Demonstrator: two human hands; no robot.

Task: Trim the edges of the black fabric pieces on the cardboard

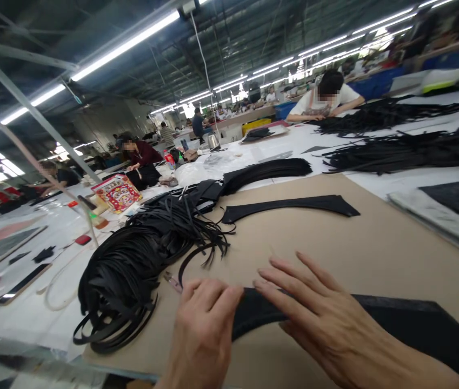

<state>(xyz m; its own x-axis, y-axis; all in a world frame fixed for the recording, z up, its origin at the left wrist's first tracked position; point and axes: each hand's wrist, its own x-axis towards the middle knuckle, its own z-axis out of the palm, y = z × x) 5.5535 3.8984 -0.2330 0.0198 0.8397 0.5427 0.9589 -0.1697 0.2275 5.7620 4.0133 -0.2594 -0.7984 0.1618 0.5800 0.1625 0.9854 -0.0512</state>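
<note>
A curved black panel (399, 308), leather-like, lies across the beige board (294, 243) in front of me. My left hand (208, 319) is closed at the panel's left end, thumb and fingers pressed together. My right hand (314, 302) rests flat over the middle of the panel with its fingers stretched out. From behind my left hand a thin black strip (184, 263) curves up. Beside it lies a small tool with pinkish handles (172, 281), partly hidden. Farther up the board is a similar curved black piece (290, 206), apart from both hands.
A large heap of black strips (119, 275) covers the board's left side. Behind it sits a stack of curved black pieces (270, 172). More black strips (411, 151) lie at the right. A co-worker (326, 100) leans over the table's far side. A phone-like dark slab (24, 283) lies left.
</note>
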